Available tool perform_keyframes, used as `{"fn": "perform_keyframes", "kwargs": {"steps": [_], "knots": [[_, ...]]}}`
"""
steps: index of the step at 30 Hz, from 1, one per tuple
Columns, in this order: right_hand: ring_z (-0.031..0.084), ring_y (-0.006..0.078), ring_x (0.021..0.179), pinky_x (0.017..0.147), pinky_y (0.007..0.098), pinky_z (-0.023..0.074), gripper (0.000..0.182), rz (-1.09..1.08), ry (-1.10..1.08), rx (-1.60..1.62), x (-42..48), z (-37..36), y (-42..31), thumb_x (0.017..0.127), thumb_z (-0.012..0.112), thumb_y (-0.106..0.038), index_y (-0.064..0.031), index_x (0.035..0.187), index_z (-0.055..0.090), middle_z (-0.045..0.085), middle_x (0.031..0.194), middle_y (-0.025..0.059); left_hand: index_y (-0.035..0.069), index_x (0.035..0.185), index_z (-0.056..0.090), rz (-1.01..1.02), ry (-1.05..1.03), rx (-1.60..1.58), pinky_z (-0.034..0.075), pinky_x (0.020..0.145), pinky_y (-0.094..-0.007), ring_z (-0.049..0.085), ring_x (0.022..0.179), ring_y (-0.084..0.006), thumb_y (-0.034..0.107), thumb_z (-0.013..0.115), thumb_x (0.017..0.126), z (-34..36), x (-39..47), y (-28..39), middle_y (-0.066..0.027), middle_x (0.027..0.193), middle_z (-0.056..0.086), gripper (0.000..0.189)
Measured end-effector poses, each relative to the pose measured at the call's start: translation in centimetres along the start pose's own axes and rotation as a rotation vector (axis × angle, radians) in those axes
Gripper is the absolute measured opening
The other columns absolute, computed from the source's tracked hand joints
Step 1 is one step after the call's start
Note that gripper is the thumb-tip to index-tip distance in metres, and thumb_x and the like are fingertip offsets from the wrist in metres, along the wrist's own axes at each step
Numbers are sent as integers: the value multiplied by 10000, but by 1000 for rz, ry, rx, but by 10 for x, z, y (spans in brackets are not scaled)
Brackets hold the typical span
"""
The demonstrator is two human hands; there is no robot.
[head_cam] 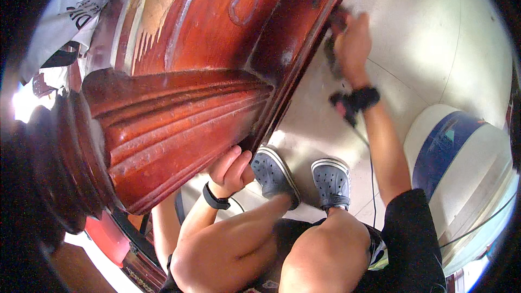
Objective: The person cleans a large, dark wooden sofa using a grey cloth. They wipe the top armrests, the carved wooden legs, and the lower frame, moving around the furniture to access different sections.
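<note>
A large carved piece of red-brown varnished wooden furniture (183, 130) fills the left and upper middle of the view. My left hand (233, 170) lies against its lower edge, near a fluted corner, with the thumb out of sight. My right hand (353, 47) is farther up along the same long edge, blurred, with its fingers closed on a dark tool (334, 53). The tool's kind cannot be told, and its tip is hidden or blurred against the wood's edge. A black band is on each wrist; a dark item with a cord hangs by the right one.
My feet in grey clogs (331, 181) stand on the pale tiled floor (411, 40). A rounded white object with a blue band (441, 146) is at the right. A thin black cable (372, 179) runs down beside my right arm. White cloth with printing (73, 16) hangs at upper left.
</note>
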State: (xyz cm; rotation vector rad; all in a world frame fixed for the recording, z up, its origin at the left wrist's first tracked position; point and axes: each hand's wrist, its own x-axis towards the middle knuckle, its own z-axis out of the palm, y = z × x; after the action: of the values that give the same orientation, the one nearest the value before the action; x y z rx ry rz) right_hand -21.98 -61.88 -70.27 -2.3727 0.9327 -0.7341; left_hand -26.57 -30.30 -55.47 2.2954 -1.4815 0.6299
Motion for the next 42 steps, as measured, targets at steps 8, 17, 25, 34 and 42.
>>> {"fn": "perform_keyframes", "kwargs": {"steps": [8,17,25,34,42], "knots": [[612,382,803,682,468,520,250,-21,-101,95,-7,-6,3,762,676,-63,-105,1009,668,536,1033,149,123,944,622,25,-17,-18,468,808,-379,550,915,-266,-12,580,754,-1,5,1,-78,1099,524,236],[619,310,829,788,385,521,389,-200,153,343,1,-29,17,815,679,-118,-69,1190,591,595,1016,137,110,942,593,20,14,24,413,867,-392,514,947,-267,-6,546,789,3,10,2,-82,1094,524,197],[601,197,893,807,320,486,423,904,-473,1371,-97,-75,-4,800,735,-94,4,1175,567,648,1039,90,103,939,595,20,19,-32,414,874,-380,511,961,-273,-66,534,751,6,10,0,-98,1099,525,260],[549,207,1121,984,336,426,573,659,-599,1415,-179,-82,-93,850,678,-65,-35,1347,395,579,1223,99,117,934,614,9,-6,0,413,865,-369,504,950,-264,-71,537,741,5,12,5,-87,1106,521,280],[529,231,1124,967,349,431,586,574,-271,1186,-137,-7,-49,878,619,-67,30,1379,331,550,1239,162,100,915,620,18,-19,-3,425,853,-379,519,940,-276,-73,533,745,4,16,4,-102,1094,522,258]]}}
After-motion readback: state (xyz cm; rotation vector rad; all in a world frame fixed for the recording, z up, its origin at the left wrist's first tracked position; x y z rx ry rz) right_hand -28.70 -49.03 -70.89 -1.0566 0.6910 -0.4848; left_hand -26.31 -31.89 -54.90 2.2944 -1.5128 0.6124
